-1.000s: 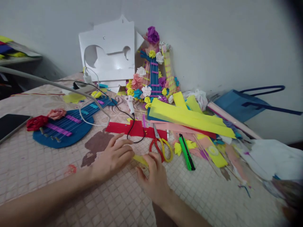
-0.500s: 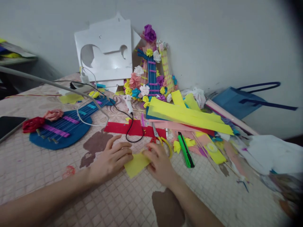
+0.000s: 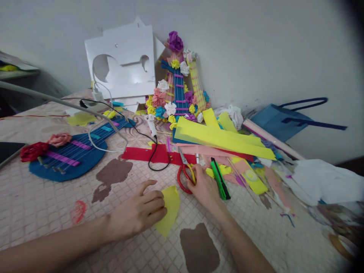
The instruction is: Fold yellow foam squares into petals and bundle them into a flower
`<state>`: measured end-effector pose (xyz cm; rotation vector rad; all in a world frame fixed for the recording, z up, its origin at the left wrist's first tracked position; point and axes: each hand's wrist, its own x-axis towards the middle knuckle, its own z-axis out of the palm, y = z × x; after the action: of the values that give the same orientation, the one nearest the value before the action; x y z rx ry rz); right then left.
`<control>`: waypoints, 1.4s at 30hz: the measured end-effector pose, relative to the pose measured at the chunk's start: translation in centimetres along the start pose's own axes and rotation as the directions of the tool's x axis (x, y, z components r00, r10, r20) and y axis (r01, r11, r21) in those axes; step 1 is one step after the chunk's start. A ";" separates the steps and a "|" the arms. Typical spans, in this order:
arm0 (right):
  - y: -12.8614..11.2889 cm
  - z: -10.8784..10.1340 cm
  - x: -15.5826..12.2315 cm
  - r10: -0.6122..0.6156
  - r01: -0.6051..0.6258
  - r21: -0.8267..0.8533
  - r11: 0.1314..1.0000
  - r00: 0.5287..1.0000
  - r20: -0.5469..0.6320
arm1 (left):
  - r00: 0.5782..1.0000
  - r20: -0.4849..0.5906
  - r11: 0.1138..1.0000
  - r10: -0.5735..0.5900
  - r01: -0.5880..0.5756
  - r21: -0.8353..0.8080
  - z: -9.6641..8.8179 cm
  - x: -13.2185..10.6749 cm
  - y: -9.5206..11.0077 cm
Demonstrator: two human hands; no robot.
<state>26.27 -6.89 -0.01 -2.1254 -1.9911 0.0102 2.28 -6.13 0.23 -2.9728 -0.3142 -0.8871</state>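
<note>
left hand (image 3: 142, 209) partly covers yellow paper (image 3: 171, 207), right hand (image 3: 205, 186) the scissors (image 3: 185, 162).

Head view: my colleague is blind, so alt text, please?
A person's right hand touches red-and-yellow scissors while the left hand touches a yellow sheet at a cluttered table; a blue craft guitar lies at left, a green cutter at right.
</note>
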 end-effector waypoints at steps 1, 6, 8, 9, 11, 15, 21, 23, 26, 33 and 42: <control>0.1 -0.3 0.1 -0.010 0.010 0.001 1.000 1.000 -0.009 | 1.000 0.011 1.000 -0.004 0.004 -0.004 0.2 0.0 0.1; 1.0 -1.0 1.5 -0.112 0.111 -0.016 0.994 0.992 -0.049 | 0.999 0.037 1.000 0.003 -0.002 -0.016 1.0 -0.2 0.6; 1.3 -0.7 2.0 -0.134 0.133 -0.030 0.991 0.990 -0.044 | 0.999 0.045 1.000 0.017 -0.016 -0.010 1.4 -0.2 1.0; 1.5 -0.4 2.0 -0.145 0.144 -0.026 0.989 0.989 -0.040 | 0.999 0.046 1.000 0.019 -0.019 0.003 1.6 -0.2 1.3; 1.7 0.0 1.6 -0.180 0.183 0.023 0.983 0.980 -0.082 | 0.999 0.042 0.999 0.011 -0.013 0.044 2.0 0.0 1.8; 2.2 -0.2 0.1 -0.232 0.298 0.256 0.920 0.938 -0.258 | 0.997 0.016 0.993 -0.072 0.070 0.094 1.5 1.6 1.8; 2.9 -0.8 -0.6 -0.187 0.359 0.405 0.841 0.895 -0.404 | 0.910 -0.293 0.898 -0.294 0.368 0.242 -2.6 5.7 -1.2; 3.1 -0.5 -0.6 -0.177 0.354 0.403 0.844 0.893 -0.413 | 0.918 -0.330 0.883 -0.218 0.330 0.334 -2.6 5.9 -1.0; 3.2 0.2 -0.6 -0.250 0.394 0.370 0.841 0.891 -0.380 | 0.985 -0.108 0.936 -0.135 0.163 0.313 -0.3 4.8 0.7; 3.3 0.6 -2.0 -0.321 0.420 0.413 0.808 0.902 -0.289 | 0.961 0.110 0.962 -0.254 0.263 -0.074 3.5 2.3 2.1; 4.3 0.2 -3.9 -0.548 0.467 0.559 0.685 0.836 -0.027 | 0.986 0.152 0.969 -0.061 0.095 -0.228 2.9 1.9 1.5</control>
<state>30.16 -10.94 -1.57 -1.1964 -2.2440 0.5841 5.75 -7.03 -1.10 -3.2741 -0.3565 -0.7671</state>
